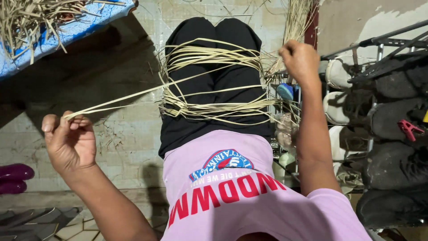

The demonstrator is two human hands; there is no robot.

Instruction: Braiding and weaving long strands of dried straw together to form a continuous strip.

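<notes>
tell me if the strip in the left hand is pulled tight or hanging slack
Pulled tight. The pale reed strip runs in a straight line from the left hand's pinched fingertips to the coil of strips wound round the knees, with no sag.

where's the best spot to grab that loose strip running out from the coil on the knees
Grip the loose strip near its free end, where the left hand already pinches it between thumb and fingers. Probably come from the left side: the strip is flat, thin and stretched taut away from the coil wound around the knees, so a flat pinch across its width should hold. The right hand is closed by the coil's far side.
</notes>
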